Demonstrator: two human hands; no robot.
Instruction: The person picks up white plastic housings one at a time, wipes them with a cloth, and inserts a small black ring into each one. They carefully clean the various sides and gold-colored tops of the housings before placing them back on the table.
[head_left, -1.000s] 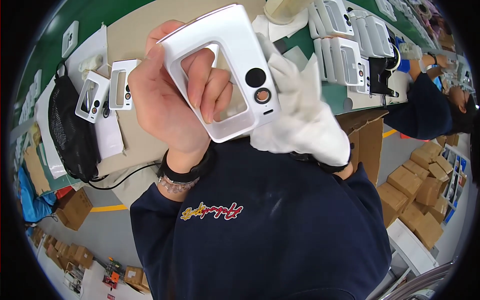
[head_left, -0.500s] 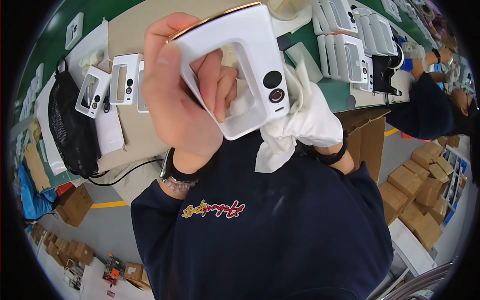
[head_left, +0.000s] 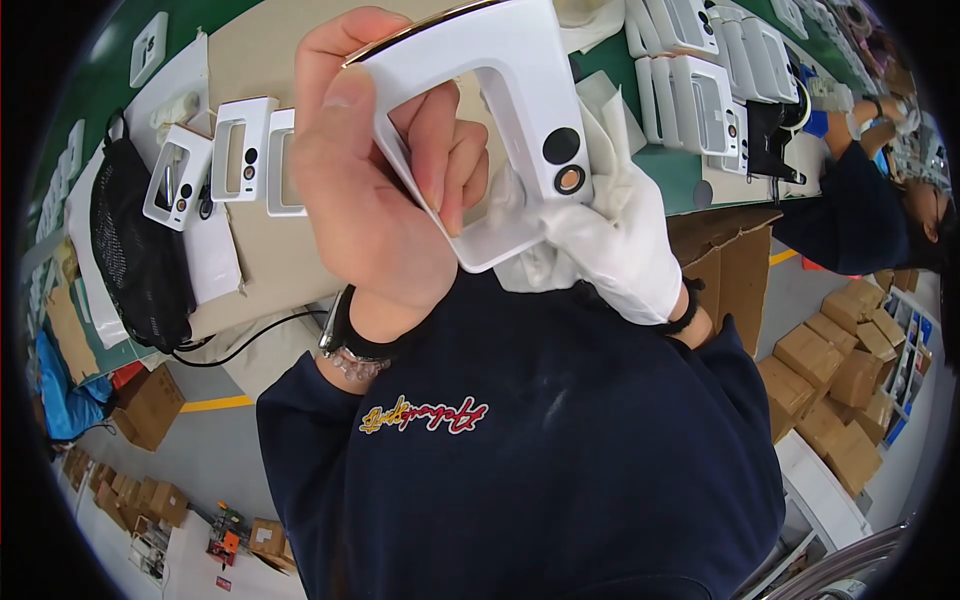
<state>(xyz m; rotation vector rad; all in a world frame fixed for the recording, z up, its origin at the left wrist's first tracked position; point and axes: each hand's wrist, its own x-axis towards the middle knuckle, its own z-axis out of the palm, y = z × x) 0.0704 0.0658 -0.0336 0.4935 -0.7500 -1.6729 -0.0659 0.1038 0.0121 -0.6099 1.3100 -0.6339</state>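
A white frame-shaped housing (head_left: 515, 85) with a gold edge, a black round disc and a ringed round button is held up close in front of me. My bare left hand (head_left: 375, 180) grips its left side, the thumb outside and the fingers curled through the opening. At the lower right corner, my right hand (head_left: 625, 240), in a white glove, closes on the housing with the thumb over the lower bar. White fabric bunches behind that side; I cannot tell where glove ends and any cloth begins. The right fingertips are partly hidden behind the housing.
Similar housings (head_left: 178, 178) stand on the table at left, beside a black mesh bag (head_left: 140, 245). More housings (head_left: 690, 100) are stacked at the right. An open cardboard box (head_left: 730, 280) is by my right arm. A co-worker's sleeve (head_left: 850, 215) shows at far right.
The housing has shifted slightly right and up, nearer to view. My gloved right hand has turned, its thumb now across the lower corner, and the hanging white fabric flap has drawn in.
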